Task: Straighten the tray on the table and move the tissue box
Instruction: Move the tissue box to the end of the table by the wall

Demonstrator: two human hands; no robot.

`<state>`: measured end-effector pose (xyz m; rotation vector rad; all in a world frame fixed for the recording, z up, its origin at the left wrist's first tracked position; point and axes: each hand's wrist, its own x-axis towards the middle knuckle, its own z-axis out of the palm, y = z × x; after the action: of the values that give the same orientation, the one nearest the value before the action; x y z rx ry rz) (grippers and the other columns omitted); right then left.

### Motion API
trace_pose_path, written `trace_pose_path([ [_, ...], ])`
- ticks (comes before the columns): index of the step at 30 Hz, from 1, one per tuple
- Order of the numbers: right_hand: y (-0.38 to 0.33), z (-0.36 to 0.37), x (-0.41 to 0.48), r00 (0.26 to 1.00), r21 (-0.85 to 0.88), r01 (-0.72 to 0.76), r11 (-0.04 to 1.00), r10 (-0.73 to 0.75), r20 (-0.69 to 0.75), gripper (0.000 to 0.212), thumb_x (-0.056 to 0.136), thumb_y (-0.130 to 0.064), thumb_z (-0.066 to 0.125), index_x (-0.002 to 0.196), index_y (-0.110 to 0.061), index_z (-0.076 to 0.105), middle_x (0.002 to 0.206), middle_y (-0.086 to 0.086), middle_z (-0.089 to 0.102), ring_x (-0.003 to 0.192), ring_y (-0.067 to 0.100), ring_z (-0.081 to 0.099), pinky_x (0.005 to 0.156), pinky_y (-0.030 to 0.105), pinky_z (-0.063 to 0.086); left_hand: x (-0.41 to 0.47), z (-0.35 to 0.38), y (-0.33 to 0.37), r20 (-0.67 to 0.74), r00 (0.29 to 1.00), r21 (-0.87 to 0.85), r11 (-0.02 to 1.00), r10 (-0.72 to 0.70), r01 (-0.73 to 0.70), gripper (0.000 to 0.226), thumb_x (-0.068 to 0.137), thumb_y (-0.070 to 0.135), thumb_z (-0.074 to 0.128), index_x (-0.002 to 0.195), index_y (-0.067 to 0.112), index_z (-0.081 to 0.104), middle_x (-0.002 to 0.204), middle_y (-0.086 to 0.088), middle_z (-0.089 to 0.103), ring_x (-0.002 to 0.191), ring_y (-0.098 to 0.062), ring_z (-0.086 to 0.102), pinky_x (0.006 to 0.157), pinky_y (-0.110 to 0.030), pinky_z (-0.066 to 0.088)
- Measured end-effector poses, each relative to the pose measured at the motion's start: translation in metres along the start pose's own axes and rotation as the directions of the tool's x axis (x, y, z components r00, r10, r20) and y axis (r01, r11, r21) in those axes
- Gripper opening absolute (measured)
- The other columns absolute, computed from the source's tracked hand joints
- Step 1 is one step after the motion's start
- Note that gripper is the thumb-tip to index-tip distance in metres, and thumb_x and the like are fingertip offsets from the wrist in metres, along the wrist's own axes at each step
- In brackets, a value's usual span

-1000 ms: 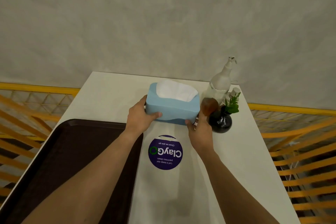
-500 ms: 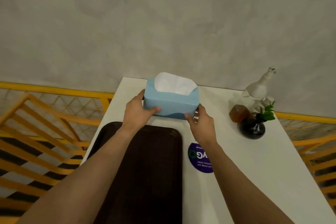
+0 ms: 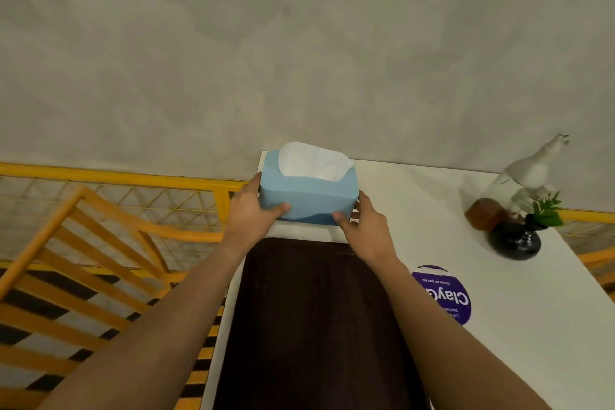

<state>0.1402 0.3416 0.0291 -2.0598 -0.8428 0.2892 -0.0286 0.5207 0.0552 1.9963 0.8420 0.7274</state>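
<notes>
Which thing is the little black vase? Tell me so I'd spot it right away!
Find the white table and follow it to its far right corner. The little black vase stands there, beside a clear bottle with brown liquid. It is the only round, shiny black thing, with green leaves sticking out.

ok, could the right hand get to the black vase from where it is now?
Probably yes. The right hand holds one end of the tissue box, so it must let go first. The white table between it and the black vase is bare; only the brown bottle stands close by.
</notes>
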Motion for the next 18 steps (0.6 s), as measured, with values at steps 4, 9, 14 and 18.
trace_pose_path([
  [4,0.004,0.01,0.005,0.999,-0.03,-0.025,0.999,0.026,0.036,0.07,0.095,-0.046,0.067,0.153,-0.023,0.035,0.14,0.004,0.062,0.119,0.026,0.064,0.092,0.033,0.05,-0.001,0.002,-0.017,-0.003,1.0,0.006,1.0,-0.013,0.013,0.073,0.078,0.031,0.085,0.142,0.02,0.053,0.128,-0.003,0.066,0.114,-0.027,0.061,0.089,-0.041,0.055],
  [9,0.016,0.03,0.014,0.997,-0.057,-0.039,0.998,0.043,0.065,0.07,0.096,-0.049,0.063,0.154,-0.03,0.03,0.136,0.001,0.063,0.116,0.024,0.065,0.09,0.032,0.051,0.011,0.008,-0.042,0.039,0.998,0.009,0.999,-0.042,0.042,0.079,0.077,0.037,0.085,0.146,0.021,0.049,0.132,-0.004,0.063,0.119,-0.026,0.06,0.093,-0.043,0.056],
  [14,0.02,0.038,0.031,0.997,-0.012,-0.047,0.999,0.048,0.062,0.065,0.094,-0.049,0.066,0.15,-0.036,0.036,0.126,-0.015,0.059,0.102,0.006,0.058,0.08,0.012,0.042,0.022,0.017,-0.058,0.023,0.999,0.041,0.998,-0.04,0.039,0.086,0.079,0.05,0.081,0.151,0.022,0.042,0.14,-0.004,0.058,0.126,-0.025,0.056,0.097,-0.046,0.055],
  [18,0.024,0.039,0.05,0.998,-0.027,-0.031,0.999,0.033,0.058,0.062,0.092,-0.048,0.069,0.146,-0.035,0.042,0.118,-0.021,0.054,0.102,0.004,0.054,0.074,0.006,0.036,0.039,0.024,-0.067,0.04,0.997,0.097,0.993,-0.072,0.067,0.098,0.074,0.051,0.084,0.153,0.025,0.031,0.138,-0.002,0.06,0.124,-0.027,0.058,0.09,-0.041,0.053],
])
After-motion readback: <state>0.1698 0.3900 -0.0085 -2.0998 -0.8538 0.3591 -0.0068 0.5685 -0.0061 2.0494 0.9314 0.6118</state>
